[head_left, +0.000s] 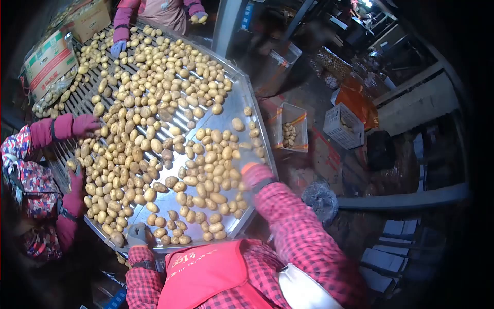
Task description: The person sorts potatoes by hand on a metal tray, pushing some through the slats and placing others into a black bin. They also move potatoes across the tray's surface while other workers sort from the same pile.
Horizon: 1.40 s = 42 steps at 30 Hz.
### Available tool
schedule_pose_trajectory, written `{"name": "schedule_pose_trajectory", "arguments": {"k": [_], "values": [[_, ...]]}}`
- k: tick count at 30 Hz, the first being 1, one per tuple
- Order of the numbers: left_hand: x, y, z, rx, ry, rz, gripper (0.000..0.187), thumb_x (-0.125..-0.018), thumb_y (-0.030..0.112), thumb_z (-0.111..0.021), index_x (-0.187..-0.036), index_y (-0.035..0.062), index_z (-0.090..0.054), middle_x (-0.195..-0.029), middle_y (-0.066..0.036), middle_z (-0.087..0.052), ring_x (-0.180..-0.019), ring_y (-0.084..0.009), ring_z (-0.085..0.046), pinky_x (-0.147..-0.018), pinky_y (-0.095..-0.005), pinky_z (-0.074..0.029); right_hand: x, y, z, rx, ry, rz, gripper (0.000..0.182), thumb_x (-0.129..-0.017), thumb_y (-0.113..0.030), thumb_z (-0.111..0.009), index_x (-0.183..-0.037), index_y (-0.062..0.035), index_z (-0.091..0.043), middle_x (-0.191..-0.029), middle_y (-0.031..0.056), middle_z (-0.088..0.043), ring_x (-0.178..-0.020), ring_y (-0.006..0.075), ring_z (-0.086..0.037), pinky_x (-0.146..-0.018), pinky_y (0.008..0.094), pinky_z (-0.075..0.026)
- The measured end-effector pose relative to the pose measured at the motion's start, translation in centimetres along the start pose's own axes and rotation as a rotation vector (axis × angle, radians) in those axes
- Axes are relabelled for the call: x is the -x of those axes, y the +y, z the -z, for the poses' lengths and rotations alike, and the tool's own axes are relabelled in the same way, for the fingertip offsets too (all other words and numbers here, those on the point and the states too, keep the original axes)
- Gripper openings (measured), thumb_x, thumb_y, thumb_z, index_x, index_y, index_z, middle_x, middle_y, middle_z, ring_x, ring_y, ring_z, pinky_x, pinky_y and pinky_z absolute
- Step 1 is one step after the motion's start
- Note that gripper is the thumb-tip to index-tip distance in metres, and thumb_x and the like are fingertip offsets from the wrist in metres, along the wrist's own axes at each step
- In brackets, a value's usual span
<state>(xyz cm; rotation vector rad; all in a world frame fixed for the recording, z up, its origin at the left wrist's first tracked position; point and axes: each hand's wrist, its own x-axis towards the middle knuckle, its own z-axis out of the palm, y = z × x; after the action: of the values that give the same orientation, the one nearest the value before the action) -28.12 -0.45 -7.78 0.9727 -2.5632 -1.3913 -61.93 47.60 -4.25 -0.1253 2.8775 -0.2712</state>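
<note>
Many potatoes lie spread over a metal sorting table with a slatted part farther back. My left hand, in a grey glove, is at the table's near edge beside a potato; its fingers are bent down, and what they hold, if anything, is hidden. My right hand, gloved and smeared by motion, is over the right side of the table among potatoes; its fingers cannot be made out.
Two co-workers' sleeves, at left and top, reach over the table. Cardboard boxes stand at the back left. Right of the table are a crate with potatoes, a white crate and a metal bar.
</note>
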Motion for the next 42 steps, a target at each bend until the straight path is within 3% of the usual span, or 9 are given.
{"name": "schedule_pose_trajectory", "arguments": {"k": [4, 6, 9, 13, 22, 25, 32, 35, 42], "values": [[0.3, 1.9, 0.2, -0.081, -0.006, -0.019, 0.01, -0.086, 0.012, -0.07, -0.087, 0.0025, -0.073, -0.09, -0.01, -0.073, -0.085, -0.0209, -0.069, -0.083, -0.0342, -0.054, 0.0, -1.5, -2.0, 0.064, 0.088, -0.021, 0.045, -0.094, -0.014, -0.058, -0.138, -0.0071, -0.054, -0.121, 0.0167, -0.068, -0.109, 0.0295, -0.069, -0.09, 0.0393, -0.056], [0.3, 2.1, 0.0, -0.087, 0.019, -0.061, 0.01, -0.085, 0.012, -0.071, -0.087, 0.0021, -0.073, -0.089, -0.01, -0.073, -0.084, -0.021, -0.069, -0.082, -0.0341, -0.054, -3.9, 5.0, -7.5, -0.653, 0.142, -0.132, 0.042, -0.091, -0.019, -0.065, -0.13, -0.0051, -0.061, -0.115, 0.017, -0.07, -0.106, 0.0279, -0.07, -0.088, 0.0393, -0.056], [1.0, 2.1, 0.0, -0.056, 0.029, 0.017, 0.01, -0.084, 0.011, -0.071, -0.087, 0.0016, -0.072, -0.086, -0.01, -0.073, -0.082, -0.0214, -0.069, -0.081, -0.0341, -0.055, -0.3, 4.3, 7.3, -0.596, 0.164, -0.158, 0.034, -0.082, -0.03, -0.075, -0.1, -0.0014, -0.074, -0.094, 0.0112, -0.075, -0.092, 0.0243, -0.071, -0.076, 0.0388, -0.056], [1.1, 3.3, -0.1, -0.026, 0.027, 0.022, 0.011, -0.083, 0.011, -0.071, -0.088, 0.0013, -0.073, -0.084, -0.01, -0.073, -0.08, -0.0218, -0.069, -0.08, -0.0344, -0.055, -3.1, 13.0, 8.1, -0.654, 0.947, -0.544, 0.035, -0.091, -0.028, -0.067, -0.112, -0.0001, -0.068, -0.094, 0.0126, -0.074, -0.082, 0.0261, -0.07, -0.076, 0.0437, -0.056], [1.1, 3.3, -0.2, -0.127, 0.071, 0.025, 0.012, -0.083, 0.015, -0.075, -0.087, 0.0037, -0.075, -0.088, -0.011, -0.074, -0.085, -0.0228, -0.071, -0.081, -0.0353, -0.056, 5.2, -11.5, 7.0, -0.165, -0.114, 0.469, 0.056, -0.087, -0.039, -0.07, -0.132, -0.0083, -0.057, -0.133, 0.0189, -0.059, -0.124, 0.0346, -0.057, -0.101, 0.0428, -0.048], [1.4, 2.9, -0.3, -0.002, 0.046, 0.048, 0.014, -0.084, 0.016, -0.075, -0.089, 0.0028, -0.074, -0.091, -0.012, -0.074, -0.086, -0.0239, -0.071, -0.082, -0.0353, -0.056, 10.2, -13.8, 3.0, 0.001, 0.081, 0.697, 0.054, -0.086, -0.04, -0.069, -0.128, -0.0091, -0.057, -0.142, 0.0137, -0.051, -0.133, 0.0317, -0.05, -0.106, 0.0428, -0.044], [2.0, 5.1, -0.1, -0.049, 0.026, 0.09, 0.017, -0.087, 0.019, -0.072, -0.092, 0.003, -0.073, -0.091, -0.011, -0.074, -0.085, -0.0222, -0.07, -0.081, -0.0346, -0.055, 11.2, -14.9, 2.1, -0.074, -0.498, 0.627, 0.043, -0.092, -0.034, -0.061, -0.129, -0.0121, -0.056, -0.132, 0.0094, -0.058, -0.13, 0.0304, -0.051, -0.105, 0.0468, -0.042], [2.2, 5.6, -0.2, 0.038, 0.005, 0.119, 0.015, -0.087, 0.017, -0.073, -0.092, 0.003, -0.072, -0.088, -0.008, -0.073, -0.083, -0.017, -0.068, -0.078, -0.0314, -0.054, 9.6, -15.5, -4.5, 0.038, -0.142, 0.707, 0.029, -0.093, -0.022, -0.058, -0.12, -0.0127, -0.058, -0.115, 0.0096, -0.064, -0.112, 0.0299, -0.063, -0.093, 0.0428, -0.05], [5.7, 9.0, -3.9, 0.606, -0.154, 0.281, 0.025, -0.095, 0.021, -0.066, -0.115, 0.0046, -0.065, -0.092, -0.01, -0.067, -0.08, -0.0206, -0.065, -0.071, -0.0348, -0.056, 8.0, -19.7, -2.6, -0.017, -0.453, 0.586, 0.03, -0.085, -0.021, -0.067, -0.113, -0.0085, -0.066, -0.117, 0.0168, -0.068, -0.101, 0.0364, -0.069, -0.086, 0.0435, -0.055]]}}
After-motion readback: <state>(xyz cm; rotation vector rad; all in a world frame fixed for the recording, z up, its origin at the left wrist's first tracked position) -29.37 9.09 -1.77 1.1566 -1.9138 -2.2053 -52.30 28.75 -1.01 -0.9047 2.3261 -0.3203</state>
